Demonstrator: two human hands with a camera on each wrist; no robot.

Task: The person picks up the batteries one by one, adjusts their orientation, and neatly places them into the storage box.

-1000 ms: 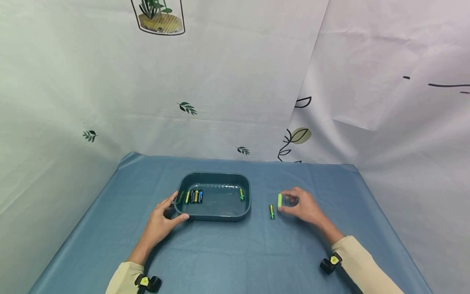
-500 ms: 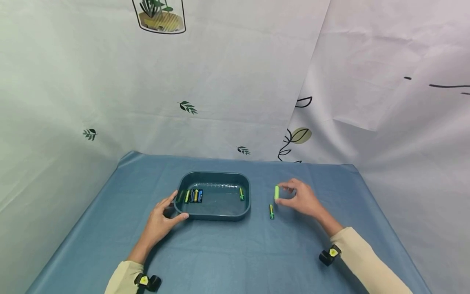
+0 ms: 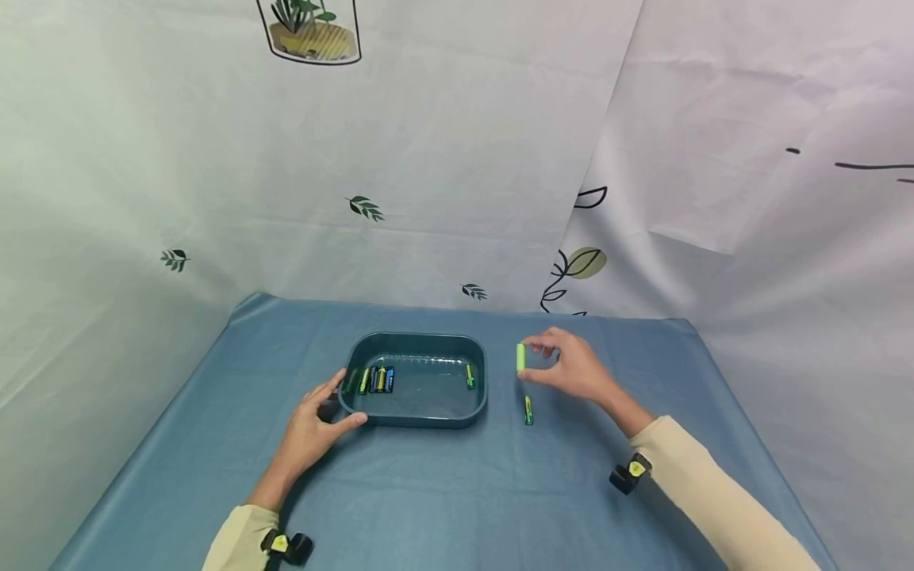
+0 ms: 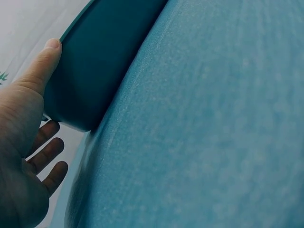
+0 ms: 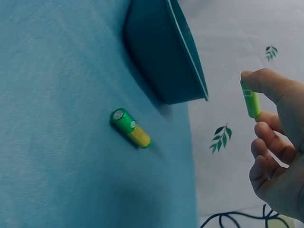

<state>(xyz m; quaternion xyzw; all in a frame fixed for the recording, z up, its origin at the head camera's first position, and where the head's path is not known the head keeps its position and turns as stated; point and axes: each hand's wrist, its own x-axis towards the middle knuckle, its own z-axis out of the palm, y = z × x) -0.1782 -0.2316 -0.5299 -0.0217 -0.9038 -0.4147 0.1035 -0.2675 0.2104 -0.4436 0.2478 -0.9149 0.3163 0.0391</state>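
Note:
In the head view my right hand (image 3: 578,366) pinches a light green battery (image 3: 520,358) by its two ends, between thumb and fingertips. It is raised over the cloth, right of the dark teal tray (image 3: 428,422). A green and yellow battery (image 3: 528,410) lies on the cloth below that hand. My left hand (image 3: 312,428) holds the tray's near left corner, thumb at the front rim and fingers along the left side. In the left wrist view the thumb (image 4: 47,59) presses the rim, while several fingers spread loosely below; the index finger is mostly hidden.
Inside the tray, several batteries (image 3: 382,380) lie side by side at the left, and one green battery (image 3: 470,377) lies at the right. A blue cloth (image 3: 443,500) covers the table. A pale printed curtain (image 3: 428,159) hangs behind.
My right hand has lifted the light green battery and carried it left and away from me, toward the tray. My left hand and the tray have stayed in place.

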